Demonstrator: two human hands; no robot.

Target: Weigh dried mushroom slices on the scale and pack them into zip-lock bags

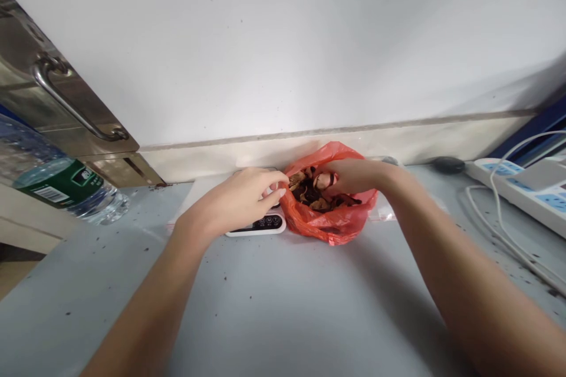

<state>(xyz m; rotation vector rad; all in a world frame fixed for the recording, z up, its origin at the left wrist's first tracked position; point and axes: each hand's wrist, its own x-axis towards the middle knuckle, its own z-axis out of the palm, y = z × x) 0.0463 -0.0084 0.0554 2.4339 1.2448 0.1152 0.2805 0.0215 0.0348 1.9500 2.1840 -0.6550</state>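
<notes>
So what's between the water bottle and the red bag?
In the head view, the left hand and the small white scale under it sit between the water bottle and the red bag.

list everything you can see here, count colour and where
bag: one, red, table back centre, open
dried pieces: many, brown, inside bag
scale: one, white, left of bag, under left hand
bottle: one, clear with green label, far left
door handle: one, metal, upper left
power strip: one, white and blue, far right
cables: white, count unclear, by power strip
table: one, grey
left hand: at bag's left rim
right hand: in bag's mouth
</notes>
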